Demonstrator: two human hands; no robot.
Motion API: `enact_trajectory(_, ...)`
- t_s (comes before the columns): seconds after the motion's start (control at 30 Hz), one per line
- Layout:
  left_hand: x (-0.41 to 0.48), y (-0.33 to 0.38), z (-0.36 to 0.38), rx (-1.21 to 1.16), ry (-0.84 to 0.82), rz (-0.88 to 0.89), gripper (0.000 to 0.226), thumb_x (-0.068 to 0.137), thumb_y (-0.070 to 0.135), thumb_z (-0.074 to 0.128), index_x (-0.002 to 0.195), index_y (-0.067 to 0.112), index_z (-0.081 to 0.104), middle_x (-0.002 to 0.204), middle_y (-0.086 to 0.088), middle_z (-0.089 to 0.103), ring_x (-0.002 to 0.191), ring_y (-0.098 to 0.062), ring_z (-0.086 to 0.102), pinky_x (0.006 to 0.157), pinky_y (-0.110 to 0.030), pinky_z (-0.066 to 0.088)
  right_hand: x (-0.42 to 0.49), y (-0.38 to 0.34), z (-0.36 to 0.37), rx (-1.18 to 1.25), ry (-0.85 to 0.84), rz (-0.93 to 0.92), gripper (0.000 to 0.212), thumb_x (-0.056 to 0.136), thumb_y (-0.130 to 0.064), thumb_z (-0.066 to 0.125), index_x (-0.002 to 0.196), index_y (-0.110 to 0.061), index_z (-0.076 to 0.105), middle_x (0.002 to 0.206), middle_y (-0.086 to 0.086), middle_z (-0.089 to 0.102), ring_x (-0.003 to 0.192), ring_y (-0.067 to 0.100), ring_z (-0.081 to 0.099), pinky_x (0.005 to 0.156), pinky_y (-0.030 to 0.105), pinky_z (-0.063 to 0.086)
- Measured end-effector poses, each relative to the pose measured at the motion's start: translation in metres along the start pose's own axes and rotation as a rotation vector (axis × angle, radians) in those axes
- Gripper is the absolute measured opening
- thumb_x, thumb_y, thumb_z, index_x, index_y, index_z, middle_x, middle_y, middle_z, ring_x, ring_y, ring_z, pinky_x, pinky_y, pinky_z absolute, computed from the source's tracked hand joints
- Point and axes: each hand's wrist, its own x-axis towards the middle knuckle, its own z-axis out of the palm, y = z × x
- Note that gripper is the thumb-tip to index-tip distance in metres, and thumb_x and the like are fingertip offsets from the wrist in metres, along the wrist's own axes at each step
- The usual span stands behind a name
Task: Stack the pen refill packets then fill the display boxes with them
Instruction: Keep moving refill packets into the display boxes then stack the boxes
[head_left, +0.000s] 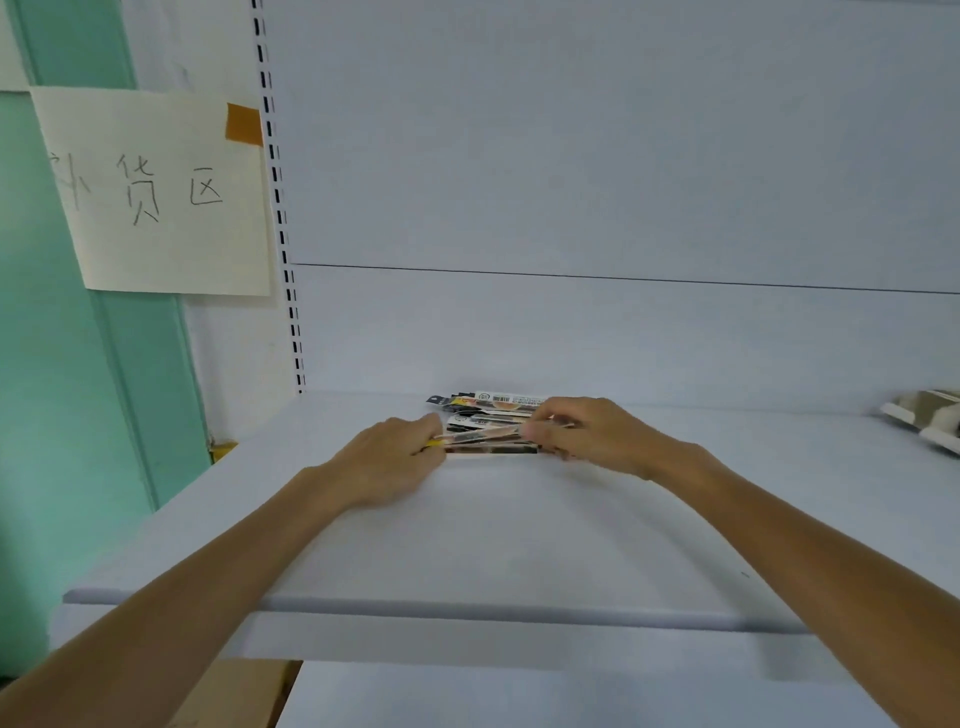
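Left hand (392, 457) and right hand (587, 431) pinch packets (488, 423) at 12 o'clock, fanned, unsquared; boxes (930, 421) at 3 o'clock look unfilled.

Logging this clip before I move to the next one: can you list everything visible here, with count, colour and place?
refill packets: a loose pile, count unclear, black, white and orange print, back middle of the shelf, between the hands
display boxes: at least one, cut off by the frame, pale cardboard, far right of the shelf
shelf: one, white, across the middle
back panel: white, behind the shelf
slotted upright: one, white with black slots, left of the panel
paper sign: one, cream, handwritten, taped at upper left
tape: one piece, orange-brown, sign's top right corner
wall: green, left
left hand: on the pile's left end
right hand: on the pile's right end
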Motion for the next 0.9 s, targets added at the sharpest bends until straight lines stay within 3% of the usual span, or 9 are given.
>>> enact_trajectory(0.17,0.011,0.007,0.003,-0.103,-0.046,-0.010,0.014,0.089,0.027,0.047,0.080,0.022,0.038,0.068,0.002,0.045,0.065,-0.019,0.042,0.056,-0.032,0.030,0.001,-0.005,0.018,0.167,0.350,0.062,0.056,0.090,-0.053,0.045,0.082,0.001,0.053,0.058,0.001,0.043,0.043,0.007,0.037,0.053,0.024,0.034)
enact_trajectory(0.33,0.009,0.017,0.011,0.000,-0.084,0.077,0.014,0.093,0.029,0.039,0.088,0.018,0.033,0.071,0.002,0.044,0.074,-0.025,0.044,0.066,-0.034,0.034,0.003,0.004,0.024,0.253,0.360,0.229,0.024,0.088,-0.031,0.057,0.092,-0.008,0.056,0.080,0.004,0.057,0.054,0.012,0.052,0.042,0.020,0.042)
enact_trajectory(0.4,0.009,0.024,0.008,0.144,-0.115,0.104,0.013,0.093,0.030,0.035,0.090,0.017,0.033,0.080,-0.001,0.049,0.077,-0.026,0.044,0.074,-0.034,0.035,0.008,0.004,0.026,0.354,0.338,0.288,0.014,0.084,-0.020,0.062,0.091,-0.010,0.055,0.085,0.005,0.058,0.056,0.015,0.052,0.047,0.024,0.044)
enact_trajectory(0.47,0.011,0.031,0.006,0.254,-0.110,0.116,0.013,0.094,0.029,0.033,0.090,0.017,0.036,0.087,-0.002,0.051,0.077,-0.025,0.043,0.079,-0.034,0.032,0.013,0.001,0.028,0.331,0.351,0.268,0.003,0.082,-0.014,0.060,0.084,-0.013,0.057,0.085,0.005,0.061,0.067,0.018,0.058,0.065,0.032,0.052)
enact_trajectory(0.53,0.012,0.039,0.008,0.232,-0.074,0.118,0.013,0.094,0.028,0.034,0.091,0.016,0.037,0.089,-0.004,0.050,0.077,-0.024,0.042,0.071,-0.032,0.031,0.016,-0.002,0.028,0.312,0.390,0.245,0.007,0.082,-0.015,0.054,0.077,-0.015,0.059,0.085,0.005,0.065,0.082,0.022,0.063,0.082,0.037,0.054)
enact_trajectory(0.67,0.015,0.049,0.012,0.110,0.013,0.137,0.030,0.093,0.046,0.044,0.101,0.017,0.038,0.094,0.002,0.050,0.085,-0.022,0.048,0.067,-0.032,0.035,0.005,-0.009,0.028,-0.031,0.427,0.136,0.032,0.092,-0.023,0.043,0.063,-0.012,0.048,0.062,0.001,0.051,0.060,0.017,0.046,0.056,0.028,0.039)
enact_trajectory(0.77,0.022,0.049,0.012,0.223,0.073,0.182,0.043,0.085,0.060,0.048,0.098,0.019,0.045,0.104,0.004,0.059,0.093,-0.019,0.054,0.069,-0.028,0.034,-0.008,-0.007,0.026,-0.368,0.439,0.086,0.050,0.096,-0.036,0.039,0.049,-0.017,0.038,0.053,0.000,0.043,0.058,0.020,0.041,0.056,0.029,0.032)
enact_trajectory(0.83,0.023,0.052,0.015,0.176,0.100,0.228,0.044,0.082,0.062,0.050,0.106,0.026,0.052,0.109,0.009,0.062,0.100,-0.017,0.056,0.070,-0.026,0.035,-0.014,0.001,0.023,-0.282,0.362,0.016,0.048,0.094,-0.046,0.042,0.051,-0.025,0.049,0.054,-0.005,0.046,0.058,0.014,0.044,0.058,0.027,0.032)
enact_trajectory(0.9,0.023,0.055,0.017,0.073,0.053,0.221,0.034,0.084,0.059,0.051,0.096,0.027,0.050,0.091,0.012,0.058,0.090,-0.017,0.054,0.067,-0.027,0.034,-0.021,0.007,0.022,-0.169,0.224,-0.072,0.027,0.090,-0.052,0.048,0.071,-0.035,0.058,0.064,-0.013,0.050,0.064,0.006,0.046,0.062,0.022,0.033)
